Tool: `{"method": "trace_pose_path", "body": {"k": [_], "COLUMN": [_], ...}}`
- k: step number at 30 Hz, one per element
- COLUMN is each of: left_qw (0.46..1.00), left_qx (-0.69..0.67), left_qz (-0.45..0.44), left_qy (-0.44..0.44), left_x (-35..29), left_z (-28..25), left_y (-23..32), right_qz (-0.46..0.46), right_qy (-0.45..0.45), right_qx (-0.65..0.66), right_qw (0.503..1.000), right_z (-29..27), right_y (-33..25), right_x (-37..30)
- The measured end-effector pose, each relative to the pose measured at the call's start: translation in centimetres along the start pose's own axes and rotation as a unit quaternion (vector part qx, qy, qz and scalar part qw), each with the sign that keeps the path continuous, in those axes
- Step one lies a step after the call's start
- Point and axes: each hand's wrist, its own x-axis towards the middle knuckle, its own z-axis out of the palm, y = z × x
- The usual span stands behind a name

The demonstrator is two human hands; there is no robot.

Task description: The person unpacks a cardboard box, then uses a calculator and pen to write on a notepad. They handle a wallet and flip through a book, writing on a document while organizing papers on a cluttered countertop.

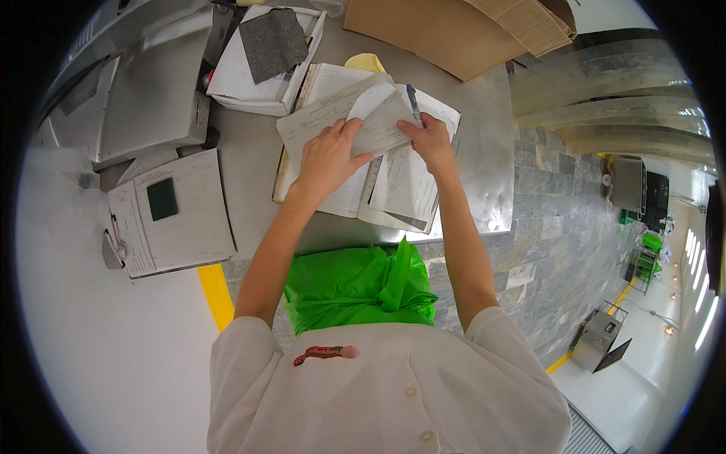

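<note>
Handwritten paper sheets (314,113) lie slanted over an open notebook (336,193), with the top sheet's corner curled up. My left hand (329,157) rests on these sheets, thumb spread away from the fingers, fingertips beside the curled part. At the sheets' right edge, my right hand (431,142) pinches the paper between thumb and fingers. A blue pen (413,100) sticks up from beside the right fingers; whether they grip it I cannot tell. More loose written pages (404,185) cover the notebook's right side.
The metal table (484,181) carries a white box (291,102) with a dark grey pad (274,45), and a cardboard box (431,34) at the back. Left are a clipboard (200,204) with a green pad (162,199) and a steel machine (155,87). A green plastic apron (340,287) hangs before me.
</note>
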Motion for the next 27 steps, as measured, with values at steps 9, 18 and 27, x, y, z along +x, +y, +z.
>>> {"method": "trace_pose_path", "body": {"k": [9,18,27], "left_qw": [1.000,0.998,0.999], "left_qx": [0.010,0.063,-0.002], "left_qz": [0.002,0.016,-0.023], "left_qy": [0.003,-0.014,-0.027], "left_x": [0.0,0.0,0.5], "left_z": [0.4,1.7,-0.4], "left_y": [-0.1,-0.1,0.0], "right_qz": [-0.005,0.047,0.119], "right_qy": [0.041,0.016,-0.004], "right_qx": [-0.169,-0.202,0.062], "right_qw": [0.985,0.978,0.991], "right_z": [-0.5,-1.7,-2.5], "right_y": [-1.4,-1.5,-3.3], "right_x": [-1.0,-0.6,-2.1]}}
